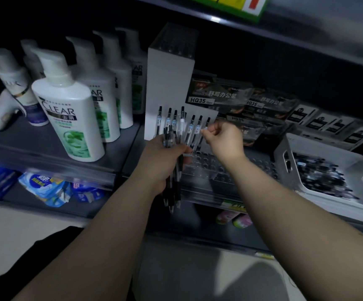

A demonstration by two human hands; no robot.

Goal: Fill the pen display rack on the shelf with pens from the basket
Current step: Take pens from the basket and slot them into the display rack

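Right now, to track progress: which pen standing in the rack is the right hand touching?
The rightmost pen in the row; the right hand pinches it, the other pens stand to its left.

Clear holed rack (pixel 206 168), row of black-capped pens (pixel 192 127) upright along its 12 o'clock edge; white basket (pixel 328 152) at rack's 3 o'clock holds a loose pile (pixel 319 177); left hand (pixel 163 157) grips a bundle (pixel 177 187) at 9 o'clock.
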